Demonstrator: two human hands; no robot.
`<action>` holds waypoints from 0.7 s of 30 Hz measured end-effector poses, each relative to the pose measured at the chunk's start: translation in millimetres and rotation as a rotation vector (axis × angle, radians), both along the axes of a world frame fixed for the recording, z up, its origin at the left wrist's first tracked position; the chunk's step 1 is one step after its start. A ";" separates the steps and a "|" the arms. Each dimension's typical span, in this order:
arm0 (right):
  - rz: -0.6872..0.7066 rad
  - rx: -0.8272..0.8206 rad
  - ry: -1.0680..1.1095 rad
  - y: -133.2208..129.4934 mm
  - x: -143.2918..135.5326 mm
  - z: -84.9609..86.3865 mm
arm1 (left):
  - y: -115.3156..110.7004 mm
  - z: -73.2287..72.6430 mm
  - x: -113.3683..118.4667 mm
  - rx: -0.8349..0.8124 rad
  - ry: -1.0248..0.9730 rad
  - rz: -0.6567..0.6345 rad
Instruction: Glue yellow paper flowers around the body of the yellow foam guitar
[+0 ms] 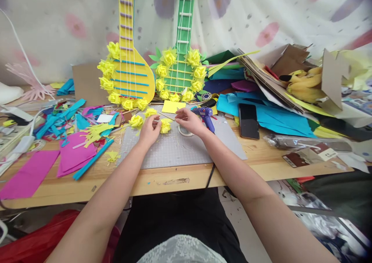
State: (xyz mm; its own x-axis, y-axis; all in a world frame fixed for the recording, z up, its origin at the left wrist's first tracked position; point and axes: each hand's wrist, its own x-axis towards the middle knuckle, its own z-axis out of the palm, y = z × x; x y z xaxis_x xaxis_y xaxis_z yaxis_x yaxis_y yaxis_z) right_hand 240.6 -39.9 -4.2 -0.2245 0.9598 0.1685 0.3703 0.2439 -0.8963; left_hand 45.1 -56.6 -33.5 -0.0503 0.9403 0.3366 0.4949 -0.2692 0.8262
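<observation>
Both my hands are over the grey cutting mat (145, 158). The curled fingers of my left hand (149, 130) close at the edge of a yellow crepe paper flower (165, 126). My right hand (188, 121) is pinched around the end of a thin stick (167, 117) that reaches toward the left hand. More yellow flowers (135, 121) lie just beyond the left hand. A yellow paper square (173, 107) is behind both hands. Under the right hand is a roll of clear tape (185, 131), partly hidden. A purple glue gun (207, 117) stands right beside it.
At the back lean a yellow paper guitar (136, 75) and a green one (181, 71), both flower-trimmed. Coloured paper scraps (77, 150) cover the left side. A phone (248, 121), blue paper (279, 115) and a cardboard pile (261, 73) are at the right.
</observation>
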 end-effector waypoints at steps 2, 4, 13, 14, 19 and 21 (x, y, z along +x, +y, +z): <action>-0.001 -0.008 0.003 -2.7 2.3 -1.7 | 1.8 -1.3 -0.5 0.012 -0.005 0.008; -0.013 -0.004 0.013 -5.7 2.5 -5.3 | 2.6 -1.7 -1.5 0.015 -0.006 0.020; -0.102 0.032 0.012 -10.1 1.8 -15.5 | -12.7 9.3 -1.8 0.205 0.362 -0.230; -0.104 0.026 0.018 -10.0 2.0 -15.6 | -12.9 8.1 -0.5 0.174 0.369 -0.248; -0.102 0.016 0.035 -9.7 2.2 -16.2 | -5.0 3.4 3.0 0.003 -0.002 -0.134; -0.099 0.019 0.039 -9.0 2.7 -17.3 | -2.5 8.1 2.1 -0.107 -0.343 -0.079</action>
State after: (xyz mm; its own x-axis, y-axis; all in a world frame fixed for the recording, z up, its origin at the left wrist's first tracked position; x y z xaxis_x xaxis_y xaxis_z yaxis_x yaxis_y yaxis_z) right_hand 243.3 -49.0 -21.5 -0.1219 0.9735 0.1934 0.3586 0.2249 -0.9060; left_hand 47.2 -59.1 -25.4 -0.0691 0.9748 0.2119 0.1651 -0.1983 0.9661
